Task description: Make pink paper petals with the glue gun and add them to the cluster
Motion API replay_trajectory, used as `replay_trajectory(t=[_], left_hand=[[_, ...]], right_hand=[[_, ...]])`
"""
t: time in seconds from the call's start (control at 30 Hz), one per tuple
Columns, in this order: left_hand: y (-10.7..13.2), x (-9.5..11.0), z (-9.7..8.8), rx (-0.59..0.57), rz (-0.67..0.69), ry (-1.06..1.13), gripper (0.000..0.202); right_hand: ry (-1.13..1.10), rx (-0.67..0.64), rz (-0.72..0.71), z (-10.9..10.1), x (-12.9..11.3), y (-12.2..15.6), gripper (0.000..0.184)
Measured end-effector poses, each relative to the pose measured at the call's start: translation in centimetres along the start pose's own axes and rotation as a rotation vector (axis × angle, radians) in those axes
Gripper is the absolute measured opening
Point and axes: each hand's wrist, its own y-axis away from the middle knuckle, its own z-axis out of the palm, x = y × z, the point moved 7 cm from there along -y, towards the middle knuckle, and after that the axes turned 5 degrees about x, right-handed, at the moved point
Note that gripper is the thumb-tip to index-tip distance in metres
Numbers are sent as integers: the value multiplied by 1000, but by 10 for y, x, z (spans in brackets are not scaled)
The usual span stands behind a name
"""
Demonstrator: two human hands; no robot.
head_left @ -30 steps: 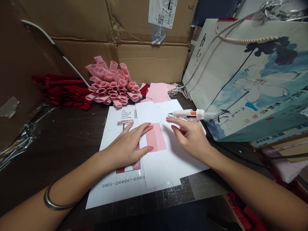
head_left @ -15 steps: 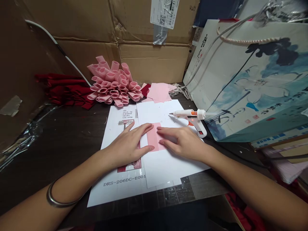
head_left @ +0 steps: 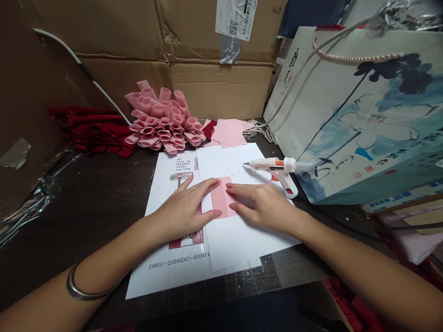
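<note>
A small pink sheet [head_left: 220, 199], in two shades with a straight line between them, lies flat on white paper [head_left: 235, 244]. My left hand [head_left: 185, 205] rests at its left edge, thumb and fingers stretched out and touching it. From the right, my right hand [head_left: 266, 203] lays its spread fingertips on the lighter part of the sheet. Neither hand grips anything. Just beyond the right hand, a white hot glue gun [head_left: 265, 163] with an orange trigger points left. Under the left wrist is a printed sheet [head_left: 141, 281] with a picture on it.
Rolled pink tubes [head_left: 166, 120] are bunched at the back, beside folded dark red pieces [head_left: 100, 133]. Loose pink squares [head_left: 230, 133] and metal clips [head_left: 261, 133] lie farther right. Cardboard [head_left: 221, 87] stands behind; a large paper bag [head_left: 349, 120] bounds the right.
</note>
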Motion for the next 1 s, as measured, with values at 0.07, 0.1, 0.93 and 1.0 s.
replay_trajectory(t=[0.07,0.1,0.93,1.0], left_hand=[[0,0,0,1,4,7,62],[0,0,0,4,7,13,63],[4,3,-8,-117,7,21,75],[4,1,-8,-102,-1,18,72]], right_hand=[[-44,34,-77,-2,-6,-1,36],[-62,29,-117,-2,-10,-1,36],[223,-217,-395,23,-45,7,63],[246,-216,-425,25,-48,11,67]])
